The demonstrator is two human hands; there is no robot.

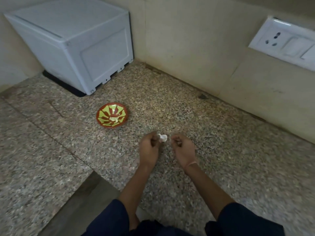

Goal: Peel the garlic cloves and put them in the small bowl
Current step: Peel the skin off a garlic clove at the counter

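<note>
head view looks down at a speckled stone counter [221,150] that sits in a corner of the wall. both bare hands are held out over it, side by side, with a small gap between them.

the left hand [149,145] has its fingers curled in, and its fingertips pinch a small white garlic clove [162,137]. the clove pokes out past the fingertips into the gap and points toward the right hand. its longer side seems to run sideways, from one hand to the other, but it is small and blurry, so which end is the tip is hard to tell.

the right hand [183,147] has its fingers curled in too, with the thumb close to the fingertips. it does not touch the clove. whether it pinches a bit of skin, i cannot tell. a thin thread band [191,163] goes round its wrist.

the small bowl [102,114] sits on the counter, farther back and to the left of the hands, well apart from them. it is red-brown with yellow-green shapes inside. some pale garlic bits [113,119] lie near its middle.

a big white box [73,43] stands in the back left corner. a white wall socket [276,40] is on the wall at the right. dark blue sleeves [247,222] show at the bottom.
</note>
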